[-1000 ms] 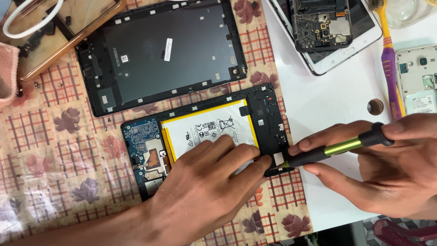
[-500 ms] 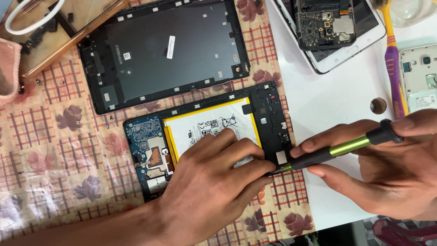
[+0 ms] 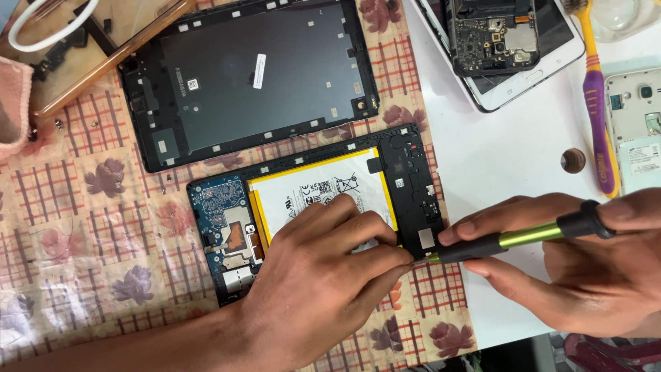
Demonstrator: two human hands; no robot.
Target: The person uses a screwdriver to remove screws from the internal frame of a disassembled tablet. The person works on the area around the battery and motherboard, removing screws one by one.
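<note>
White rectangular label [image 3: 313,196] on the opened tablet's battery; small white sticker [image 3: 259,70] on the black back cover.

Over the last second the left hand [image 3: 323,275] slides a little further right across the opened black tablet with its white battery [image 3: 313,200], its fingertips closing on the tip of the green-and-black screwdriver [image 3: 513,239], which the right hand [image 3: 585,269] seems to lower slightly.
</note>
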